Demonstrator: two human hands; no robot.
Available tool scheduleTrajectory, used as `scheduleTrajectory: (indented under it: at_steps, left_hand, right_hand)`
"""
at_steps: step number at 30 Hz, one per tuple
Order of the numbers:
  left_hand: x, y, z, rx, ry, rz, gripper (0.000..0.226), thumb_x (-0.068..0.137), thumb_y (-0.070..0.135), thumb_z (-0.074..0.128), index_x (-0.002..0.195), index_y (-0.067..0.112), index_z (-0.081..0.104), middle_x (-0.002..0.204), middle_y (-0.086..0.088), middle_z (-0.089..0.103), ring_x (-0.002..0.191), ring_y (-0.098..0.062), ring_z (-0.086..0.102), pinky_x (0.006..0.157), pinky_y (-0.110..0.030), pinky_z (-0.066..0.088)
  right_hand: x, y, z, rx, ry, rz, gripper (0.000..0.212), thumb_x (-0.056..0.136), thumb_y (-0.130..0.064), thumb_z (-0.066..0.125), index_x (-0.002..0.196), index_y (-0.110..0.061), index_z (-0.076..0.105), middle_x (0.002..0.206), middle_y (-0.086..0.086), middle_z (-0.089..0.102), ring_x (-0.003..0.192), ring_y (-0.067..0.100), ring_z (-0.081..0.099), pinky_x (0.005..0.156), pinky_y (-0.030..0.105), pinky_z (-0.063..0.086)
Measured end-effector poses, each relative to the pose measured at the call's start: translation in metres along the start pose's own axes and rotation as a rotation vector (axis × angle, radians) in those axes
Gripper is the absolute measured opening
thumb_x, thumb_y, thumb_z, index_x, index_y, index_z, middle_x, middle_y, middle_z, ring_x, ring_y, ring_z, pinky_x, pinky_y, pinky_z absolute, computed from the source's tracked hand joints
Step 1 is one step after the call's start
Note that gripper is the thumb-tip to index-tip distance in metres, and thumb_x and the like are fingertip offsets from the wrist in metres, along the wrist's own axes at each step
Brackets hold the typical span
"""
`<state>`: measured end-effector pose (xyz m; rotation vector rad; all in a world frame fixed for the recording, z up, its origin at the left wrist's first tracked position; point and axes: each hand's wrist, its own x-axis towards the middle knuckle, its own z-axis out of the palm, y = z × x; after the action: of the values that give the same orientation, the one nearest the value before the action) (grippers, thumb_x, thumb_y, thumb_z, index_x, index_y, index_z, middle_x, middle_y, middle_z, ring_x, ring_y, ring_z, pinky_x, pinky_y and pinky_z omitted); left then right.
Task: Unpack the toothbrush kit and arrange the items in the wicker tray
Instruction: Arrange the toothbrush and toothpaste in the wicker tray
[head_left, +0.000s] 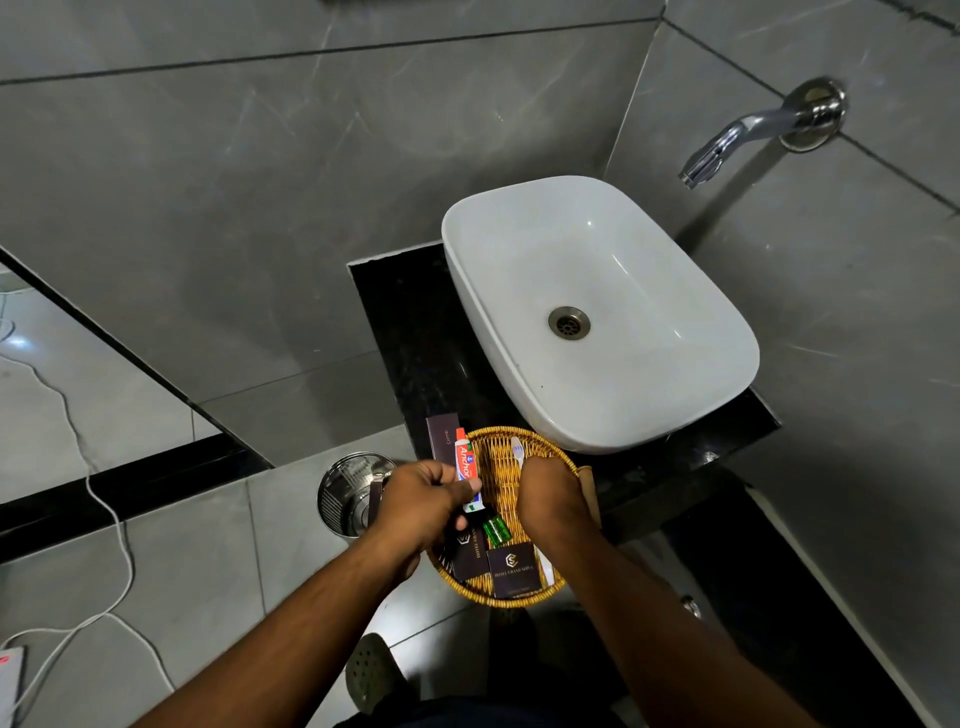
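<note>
Left hand (421, 499) fingers pinch Anchor toothpaste tube (466, 467) over wicker tray (550, 452); right hand (553, 496) fisted round white toothbrush (517, 448). Tube prob. light, soft; best held mid-body.

Bare forearms, no sleeves — dark perforated clog (370, 675) on one foot

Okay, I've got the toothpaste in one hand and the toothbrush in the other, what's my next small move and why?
Probably lay the toothpaste tube down in the bare middle of the wicker tray. Your left hand holds it over the tray's left rim, your right hand grips the toothbrush, and the boxes fill only the near end.
</note>
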<state>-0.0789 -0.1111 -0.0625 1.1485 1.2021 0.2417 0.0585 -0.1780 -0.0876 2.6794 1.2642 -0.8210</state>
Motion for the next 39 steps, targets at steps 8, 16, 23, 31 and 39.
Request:
scheduleTrajectory:
  at_steps: [8,16,23,31,39]
  left_hand:
    - [0.001,0.0,0.005,0.004,-0.039,-0.001,0.012,0.086,0.01,0.069,0.084,-0.002,0.07,0.037,0.004,0.06,0.027,-0.003,0.046,0.031,-0.012,0.035]
    - [0.005,-0.002,0.005,0.031,-0.033,-0.003,0.014,0.086,0.012,0.07,0.083,-0.002,0.069,0.037,0.003,0.06,0.028,-0.003,0.048,0.031,-0.013,0.036]
    - [0.007,0.001,0.019,0.111,-0.089,0.036,0.019,0.086,0.014,0.07,0.089,-0.005,0.07,0.048,-0.005,0.061,0.032,-0.007,0.049,0.033,-0.018,0.036]
    - [0.016,0.0,0.039,0.422,-0.262,0.219,0.014,0.085,0.013,0.069,0.096,0.008,0.076,0.082,-0.013,0.076,0.057,-0.014,0.065,0.051,-0.025,0.051]
    - [0.029,-0.014,0.069,1.253,-0.209,0.63,0.034,0.086,0.036,0.06,0.113,0.016,0.061,0.113,-0.008,0.063,0.094,-0.031,0.066,0.076,-0.039,0.057]
  right_hand:
    - [0.0,0.0,-0.001,-0.078,0.002,0.053,0.023,0.098,-0.015,0.05,0.117,-0.009,0.062,0.121,0.008,0.065,0.116,0.026,0.059,0.1,0.034,0.044]
    - [0.002,-0.002,0.001,-0.076,0.073,0.043,0.02,0.097,-0.018,0.054,0.109,-0.008,0.066,0.112,0.009,0.07,0.106,0.027,0.065,0.092,0.034,0.05]
    - [-0.009,0.017,-0.021,0.882,0.139,-0.123,0.031,0.091,-0.025,0.064,0.065,-0.009,0.067,0.047,0.01,0.061,0.034,0.01,0.054,0.037,0.022,0.046]
    - [-0.01,0.044,-0.019,0.676,0.182,-0.136,0.029,0.089,-0.011,0.064,0.071,0.012,0.066,0.05,0.014,0.061,0.041,0.013,0.058,0.049,0.026,0.049]
    - [-0.011,0.056,-0.016,0.225,0.249,-0.116,0.029,0.093,-0.022,0.057,0.081,0.003,0.066,0.088,0.022,0.071,0.086,0.037,0.065,0.072,0.035,0.047]
